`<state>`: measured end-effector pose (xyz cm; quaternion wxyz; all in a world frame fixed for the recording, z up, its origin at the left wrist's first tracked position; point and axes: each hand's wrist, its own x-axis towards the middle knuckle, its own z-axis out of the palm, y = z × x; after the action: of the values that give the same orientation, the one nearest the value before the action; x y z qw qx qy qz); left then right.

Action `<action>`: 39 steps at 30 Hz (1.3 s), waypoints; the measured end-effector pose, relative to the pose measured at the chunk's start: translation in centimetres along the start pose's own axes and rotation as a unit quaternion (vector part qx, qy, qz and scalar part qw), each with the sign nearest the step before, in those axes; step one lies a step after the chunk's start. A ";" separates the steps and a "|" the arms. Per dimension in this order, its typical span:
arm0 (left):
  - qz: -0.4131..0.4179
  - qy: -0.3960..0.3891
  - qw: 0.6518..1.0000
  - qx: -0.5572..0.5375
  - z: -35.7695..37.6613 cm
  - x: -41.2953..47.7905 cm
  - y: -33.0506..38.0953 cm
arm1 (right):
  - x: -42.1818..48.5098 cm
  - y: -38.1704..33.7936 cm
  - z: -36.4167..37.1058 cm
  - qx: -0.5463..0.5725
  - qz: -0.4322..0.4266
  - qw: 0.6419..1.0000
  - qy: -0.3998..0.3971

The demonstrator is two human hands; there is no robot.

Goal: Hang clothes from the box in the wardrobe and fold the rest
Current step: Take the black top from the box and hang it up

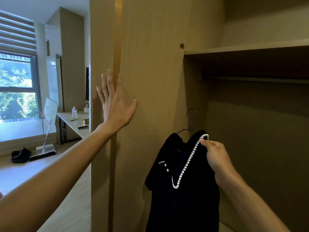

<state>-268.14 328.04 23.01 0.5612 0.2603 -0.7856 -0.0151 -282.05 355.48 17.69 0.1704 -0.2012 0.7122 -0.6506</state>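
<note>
The left hand point(115, 106) is lying flat against the pale wooden wardrobe door point(150, 81), with its fingers straight and spread, the thumb splayed to the side, and nothing held in it. The right hand point(215, 156) is reaching into the open wardrobe point(259, 131), its fingers curled round the shoulder of a black garment point(184, 206) and the thumb pinching right at the top of the white pearl trim point(189, 161) that is running down the neckline in a V. The garment is hanging on a thin dark hanger point(191, 122), whose hook is standing up in front of the wardrobe's side wall, below the rail point(250, 79) and not touching it. A shelf point(242, 49) is sitting above the rail. Off to the left, beyond the door, a desk point(70, 121) is standing near a bright window point(16, 84), and a clear plastic bottle point(74, 112) is standing on it. The bottle's label is showing too small to read.
</note>
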 end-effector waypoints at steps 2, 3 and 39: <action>0.040 -0.073 0.992 -0.093 0.8 -0.5 4.0 | 0.5 -0.6 -0.8 0.006 -0.006 1.000 0.027; 0.043 -0.130 0.981 -0.137 1.7 -0.6 6.1 | 1.1 -1.2 -1.5 0.010 -0.005 0.999 0.038; -0.078 -0.542 0.598 -0.585 31.6 10.0 17.8 | 36.7 -16.7 -12.2 -0.159 -0.026 0.937 0.311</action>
<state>-305.53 330.66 25.70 0.0609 -0.1194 -0.7452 -0.6532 -318.74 346.04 36.19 -0.1104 -0.0319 0.8181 -0.5635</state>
